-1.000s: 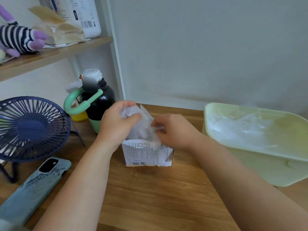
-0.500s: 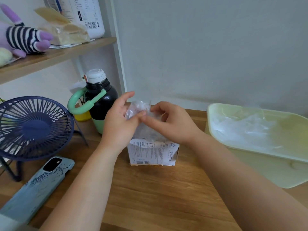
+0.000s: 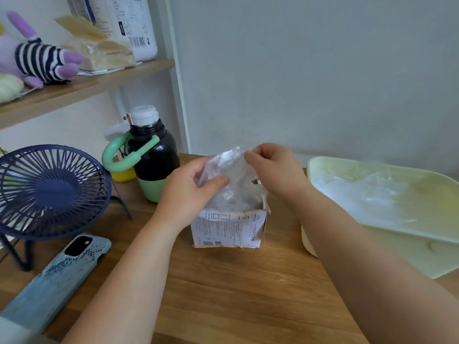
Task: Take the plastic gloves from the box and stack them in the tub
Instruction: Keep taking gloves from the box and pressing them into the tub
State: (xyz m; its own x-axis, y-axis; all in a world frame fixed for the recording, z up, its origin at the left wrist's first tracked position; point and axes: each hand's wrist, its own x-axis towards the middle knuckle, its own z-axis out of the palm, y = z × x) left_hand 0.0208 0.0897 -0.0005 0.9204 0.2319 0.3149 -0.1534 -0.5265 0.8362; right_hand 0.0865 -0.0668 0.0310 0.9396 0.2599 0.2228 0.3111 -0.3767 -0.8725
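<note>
Both hands, left hand [image 3: 188,192] and right hand [image 3: 275,170], now pinching glove [image 3: 228,175] higher above box [image 3: 228,229] than 0.5 s ago.

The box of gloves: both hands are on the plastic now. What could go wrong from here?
1. Neither the left hand nor the right hand holds the box; both pinch the gloves, so the box may lift or tip.
2. The plastic looks bunched, so several gloves may come out together.
3. The bottle stands close beside the left hand and could be knocked.
</note>
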